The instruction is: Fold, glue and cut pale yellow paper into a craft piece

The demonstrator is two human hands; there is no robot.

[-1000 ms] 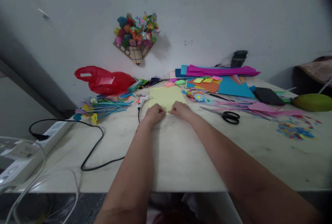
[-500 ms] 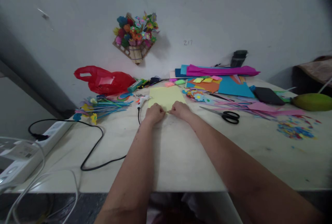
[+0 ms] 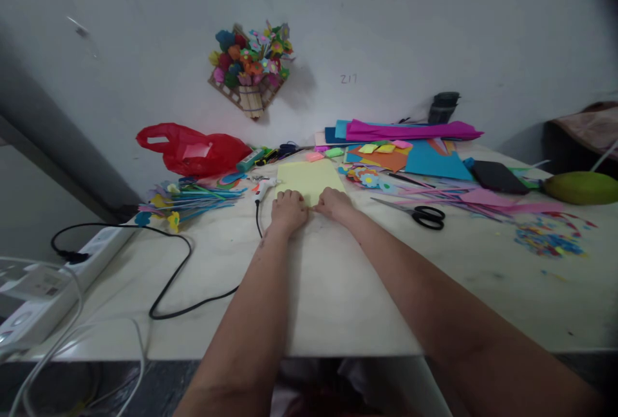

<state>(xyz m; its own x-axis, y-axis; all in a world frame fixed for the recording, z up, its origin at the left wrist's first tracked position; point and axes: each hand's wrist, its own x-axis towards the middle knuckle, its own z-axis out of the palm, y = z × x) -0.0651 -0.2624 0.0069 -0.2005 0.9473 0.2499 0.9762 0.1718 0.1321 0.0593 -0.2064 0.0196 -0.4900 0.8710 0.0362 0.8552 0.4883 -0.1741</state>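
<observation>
Plainly, the pale desk point(image 3: 357, 288) is the biggest thing here, its near edge at six o'clock. On it, flat and lengthwise toward the wall, lies the yellow sheet point(image 3: 311, 177), at twelve o'clock from the gap between the hands; both touch its near edge. For the left hand point(image 3: 290, 210) the sheet extends toward one o'clock; this hand's fingers bend over the near left corner, and I cannot tell whether the thumb grips beneath. For the right hand point(image 3: 334, 203) it extends toward eleven o'clock; thumb and curled fingers pinch the near edge. The black-handled scissors point(image 3: 412, 212) lie at three o'clock from the right hand, apart from it. The smaller white glue gun point(image 3: 263, 188) rests at ten o'clock from the left hand, close beside the sheet.
</observation>
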